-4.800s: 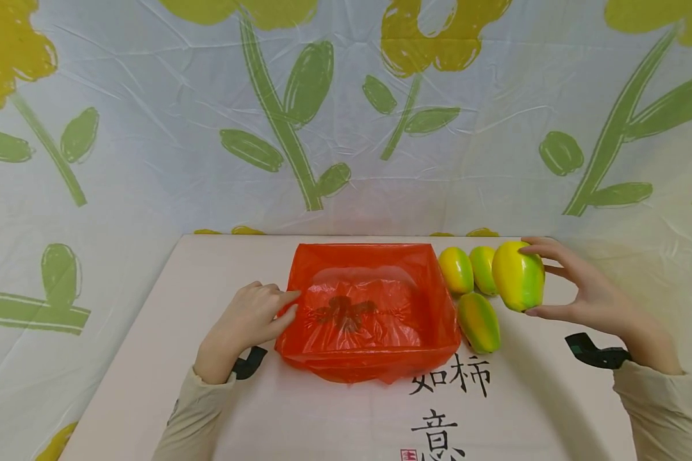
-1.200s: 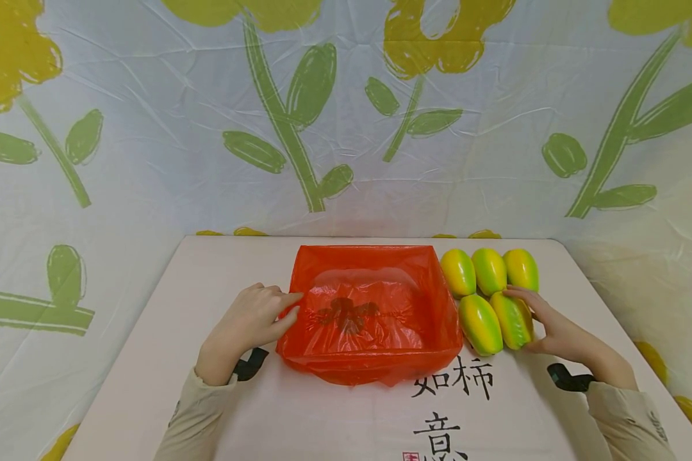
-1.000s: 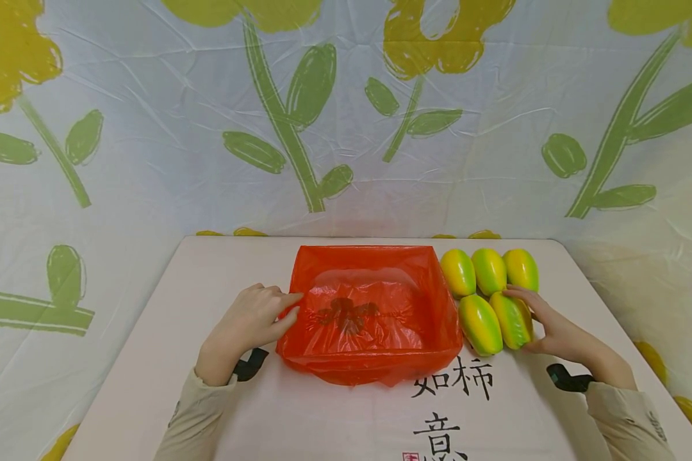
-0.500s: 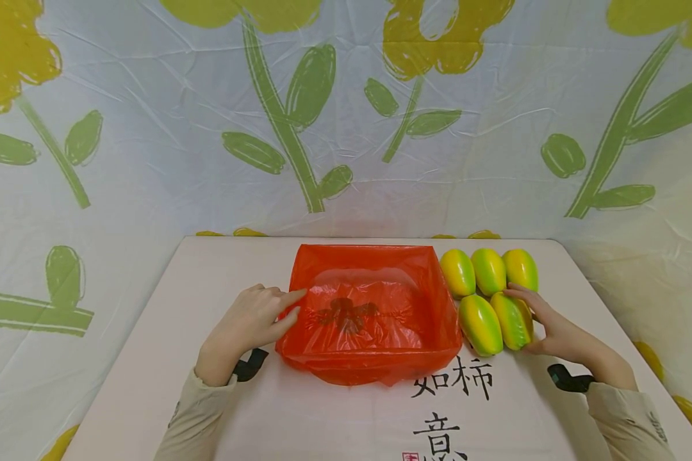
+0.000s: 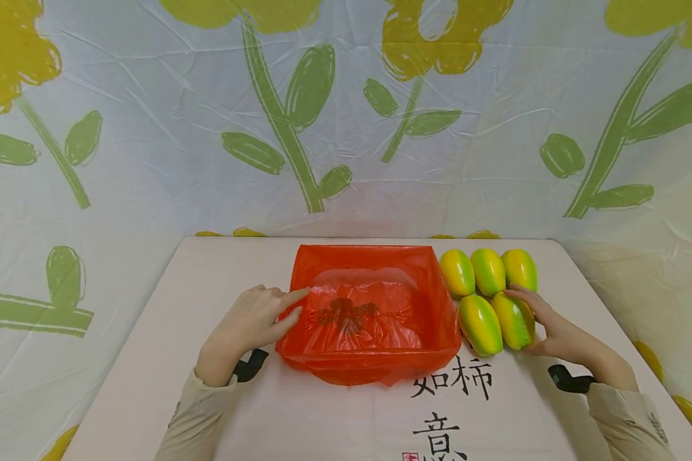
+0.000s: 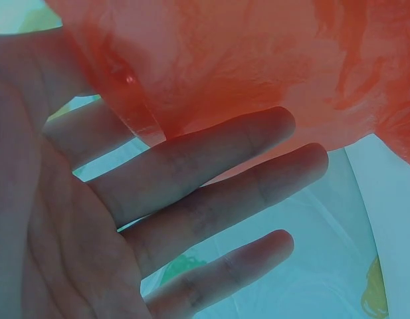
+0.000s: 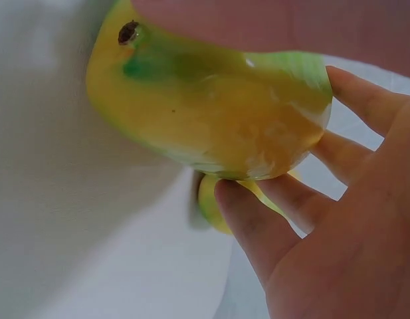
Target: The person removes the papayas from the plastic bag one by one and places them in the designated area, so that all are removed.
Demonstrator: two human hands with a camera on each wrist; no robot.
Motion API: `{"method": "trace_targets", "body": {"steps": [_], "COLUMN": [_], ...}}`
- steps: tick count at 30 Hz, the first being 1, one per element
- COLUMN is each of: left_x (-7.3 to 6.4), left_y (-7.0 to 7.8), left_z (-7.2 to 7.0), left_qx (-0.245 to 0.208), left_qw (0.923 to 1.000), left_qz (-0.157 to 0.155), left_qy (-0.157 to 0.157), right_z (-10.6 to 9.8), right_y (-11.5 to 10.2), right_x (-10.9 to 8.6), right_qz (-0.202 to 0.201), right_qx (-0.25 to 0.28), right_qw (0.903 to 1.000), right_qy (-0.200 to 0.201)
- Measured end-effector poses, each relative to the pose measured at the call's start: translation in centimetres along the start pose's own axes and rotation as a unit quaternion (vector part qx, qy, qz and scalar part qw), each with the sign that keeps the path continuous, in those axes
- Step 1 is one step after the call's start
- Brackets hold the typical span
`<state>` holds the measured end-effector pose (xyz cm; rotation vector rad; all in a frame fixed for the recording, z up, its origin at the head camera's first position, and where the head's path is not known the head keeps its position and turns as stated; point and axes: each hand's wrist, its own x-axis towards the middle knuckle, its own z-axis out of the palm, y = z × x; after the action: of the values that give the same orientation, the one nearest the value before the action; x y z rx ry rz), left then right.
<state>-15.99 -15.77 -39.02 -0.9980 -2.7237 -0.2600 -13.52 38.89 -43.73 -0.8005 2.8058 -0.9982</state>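
A red plastic bag [image 5: 369, 358] lines an open rectangular box shape on the table. My left hand [image 5: 259, 317] rests at its left rim, with thumb and index reaching over the edge. In the left wrist view the other fingers [image 6: 258, 176] lie straight along the outside of the red film. My right hand [image 5: 559, 330] holds a glossy yellow-green oval fruit, shaped like a small papaya [image 5: 513, 323], with the thumb on the near side and fingers beyond it. Its dark stem stub [image 7: 128, 32] shows in the right wrist view.
Right of the bag, another such fruit [image 5: 480, 325] lies beside the held one. Three more [image 5: 489, 272] stand in a row behind them. Black brush characters [image 5: 473, 378] mark the pale tabletop [image 5: 323, 422]. A flower-printed curtain [image 5: 207, 166] surrounds the table.
The right hand earlier held a fruit above the table; two more fruits now lie in the group. Lately the held fruit has turned slightly. My left index finger reaches a little further over the rim.
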Motion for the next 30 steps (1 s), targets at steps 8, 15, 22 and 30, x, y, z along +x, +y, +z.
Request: {"method": "trace_targets", "body": {"steps": [8, 15, 22, 30], "left_x": [0.0, -0.1, -0.1, -0.1], "left_y": [0.0, 0.0, -0.1, -0.1], "left_z": [0.0, 0.0, 0.0, 0.0], "left_qx": [0.0, 0.001, 0.001, -0.003], "left_qw": [1.0, 1.0, 1.0, 1.0], "left_qz": [-0.001, 0.001, -0.001, 0.003], "left_qy": [0.002, 0.008, 0.005, 0.009], "right_z": [0.0, 0.1, 0.2, 0.1], "right_y": [0.4, 1.0, 1.1, 0.8], "right_x": [-0.1, -0.2, -0.1, 0.0], "right_qz": [-0.009, -0.022, -0.033, -0.026], "right_qx": [-0.003, -0.011, -0.016, -0.042], "right_qw": [0.9999, 0.9996, 0.9991, 0.9986], "right_qy": [0.007, 0.014, 0.022, 0.022]}}
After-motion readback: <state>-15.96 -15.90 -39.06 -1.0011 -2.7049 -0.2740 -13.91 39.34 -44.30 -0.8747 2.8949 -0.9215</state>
